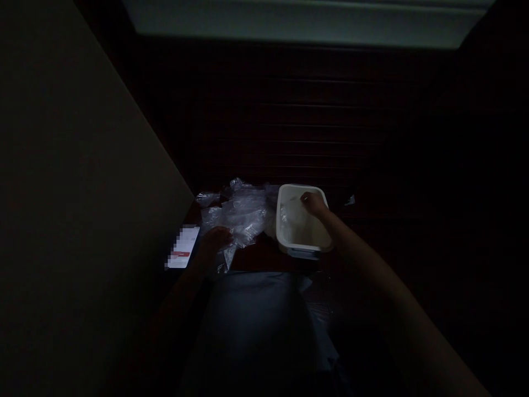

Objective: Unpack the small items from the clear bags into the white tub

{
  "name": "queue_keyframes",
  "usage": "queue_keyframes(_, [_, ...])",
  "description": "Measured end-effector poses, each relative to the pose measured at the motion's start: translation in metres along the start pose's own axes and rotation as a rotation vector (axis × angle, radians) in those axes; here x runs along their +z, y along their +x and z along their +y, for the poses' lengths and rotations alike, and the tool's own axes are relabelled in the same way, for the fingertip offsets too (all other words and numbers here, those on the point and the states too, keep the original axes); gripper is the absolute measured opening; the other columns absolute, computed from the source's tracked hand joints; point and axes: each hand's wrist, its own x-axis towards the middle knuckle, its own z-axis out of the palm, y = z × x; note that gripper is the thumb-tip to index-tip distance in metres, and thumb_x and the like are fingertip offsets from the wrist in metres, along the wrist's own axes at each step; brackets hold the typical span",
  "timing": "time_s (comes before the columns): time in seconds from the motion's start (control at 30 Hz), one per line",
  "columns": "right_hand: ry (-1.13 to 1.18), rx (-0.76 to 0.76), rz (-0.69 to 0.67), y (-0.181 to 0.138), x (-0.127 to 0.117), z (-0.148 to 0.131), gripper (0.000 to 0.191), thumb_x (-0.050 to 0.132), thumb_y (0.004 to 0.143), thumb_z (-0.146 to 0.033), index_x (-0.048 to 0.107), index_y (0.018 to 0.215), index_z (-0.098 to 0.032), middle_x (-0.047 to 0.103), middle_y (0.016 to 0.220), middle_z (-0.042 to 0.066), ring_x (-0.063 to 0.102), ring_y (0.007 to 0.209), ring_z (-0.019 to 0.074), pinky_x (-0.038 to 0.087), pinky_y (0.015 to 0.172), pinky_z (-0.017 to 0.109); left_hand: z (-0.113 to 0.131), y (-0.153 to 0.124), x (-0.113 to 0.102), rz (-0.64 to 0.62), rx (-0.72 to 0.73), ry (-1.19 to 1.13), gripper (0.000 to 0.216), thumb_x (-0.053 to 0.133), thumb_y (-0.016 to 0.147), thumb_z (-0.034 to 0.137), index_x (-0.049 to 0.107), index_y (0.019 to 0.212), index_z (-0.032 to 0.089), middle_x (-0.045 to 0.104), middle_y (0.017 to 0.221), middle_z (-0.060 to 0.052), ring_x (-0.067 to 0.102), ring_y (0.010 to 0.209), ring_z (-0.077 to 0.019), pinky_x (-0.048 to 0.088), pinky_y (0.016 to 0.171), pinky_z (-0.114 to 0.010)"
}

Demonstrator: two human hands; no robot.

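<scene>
The scene is very dark. My right hand (314, 204) reaches into a white rectangular plastic tub (303, 245) and its fingers look curled on clear plastic inside; what they hold is hard to make out. My left hand (215, 241) rests on the near edge of a heap of crumpled clear plastic bags (239, 212) left of the tub, fingers bent against the plastic. Both lie on a dark reddish surface.
A lit phone screen (184, 248) lies left of my left hand. A pale wall (74, 193) runs along the left side. Dark slatted panelling (309, 121) fills the background. Grey cloth over my lap (256, 314) sits below the table edge.
</scene>
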Motion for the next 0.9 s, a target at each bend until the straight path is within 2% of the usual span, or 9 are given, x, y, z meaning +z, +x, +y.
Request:
queue_keyframes(0.17, [-0.146, 0.076, -0.019, 0.001, 0.01, 0.0, 0.029, 0.04, 0.079, -0.018, 0.053, 0.103, -0.01, 0.064, 0.087, 0.013, 0.059, 0.08, 0.0196, 0.04, 0.069, 0.025, -0.002, 0.004, 0.002, 0.014, 0.006, -0.008, 0.023, 0.067, 0.053, 0.027, 0.057, 0.07, 0.016, 0.061, 0.072, -0.002, 0.058, 0.068, -0.0155, 0.048, 0.067, -0.032])
queue_keyframes(0.33, [-0.216, 0.129, -0.03, -0.007, 0.014, -0.005, 0.037, 0.031, 0.083, -0.016, 0.039, 0.119, -0.008, 0.06, 0.095, 0.018, 0.058, 0.085, 0.0236, 0.041, 0.069, 0.03, -0.004, 0.004, 0.005, 0.017, 0.001, 0.038, 0.029, 0.07, 0.051, 0.029, 0.057, 0.073, 0.016, 0.061, 0.073, -0.002, 0.059, 0.069, -0.0156, 0.047, 0.064, -0.029])
queue_keyframes(0.5, [-0.254, 0.112, 0.031, -0.01, 0.014, -0.013, 0.036, 0.03, 0.082, -0.014, 0.04, 0.116, -0.01, 0.056, 0.102, 0.018, 0.058, 0.085, 0.0232, 0.042, 0.067, 0.03, -0.001, 0.001, 0.007, 0.018, 0.023, 0.055, 0.028, 0.069, 0.053, 0.033, 0.057, 0.072, 0.016, 0.061, 0.072, -0.003, 0.058, 0.067, -0.0161, 0.048, 0.064, -0.03])
queue_keyframes(0.57, [-0.247, 0.079, -0.014, -0.009, 0.014, -0.015, 0.034, 0.03, 0.082, -0.014, 0.043, 0.113, -0.009, 0.057, 0.1, 0.017, 0.057, 0.087, 0.0218, 0.042, 0.069, 0.029, 0.001, 0.001, 0.007, 0.025, 0.023, 0.061, 0.028, 0.07, 0.052, 0.033, 0.057, 0.07, 0.016, 0.061, 0.07, -0.003, 0.058, 0.066, -0.0156, 0.048, 0.064, -0.029])
queue_keyframes(0.7, [-0.266, -0.04, -0.191, -0.006, 0.019, -0.014, 0.029, 0.036, 0.081, -0.022, 0.052, 0.103, -0.011, 0.059, 0.099, 0.015, 0.056, 0.091, 0.0215, 0.041, 0.074, 0.029, 0.002, -0.002, 0.007, 0.016, 0.006, 0.087, 0.027, 0.069, 0.054, 0.033, 0.058, 0.073, 0.016, 0.061, 0.071, -0.002, 0.058, 0.068, -0.0148, 0.047, 0.064, -0.028])
queue_keyframes(0.8, [-0.269, -0.147, -0.297, -0.009, 0.025, -0.013, 0.035, 0.044, 0.078, -0.029, 0.05, 0.109, -0.013, 0.055, 0.108, 0.014, 0.054, 0.094, 0.0214, 0.041, 0.075, 0.028, 0.003, -0.004, 0.007, -0.014, 0.039, 0.096, 0.027, 0.068, 0.055, 0.033, 0.058, 0.074, 0.016, 0.061, 0.072, -0.002, 0.058, 0.068, -0.0152, 0.048, 0.065, -0.029])
queue_keyframes(0.9, [-0.295, -0.184, -0.363, -0.013, 0.03, -0.012, 0.042, 0.049, 0.076, -0.031, 0.047, 0.114, -0.013, 0.052, 0.113, 0.015, 0.053, 0.096, 0.0218, 0.041, 0.076, 0.029, 0.006, -0.006, 0.009, -0.009, 0.076, 0.122, 0.022, 0.066, 0.057, 0.034, 0.058, 0.069, 0.017, 0.061, 0.068, -0.002, 0.058, 0.065, -0.016, 0.048, 0.064, -0.031])
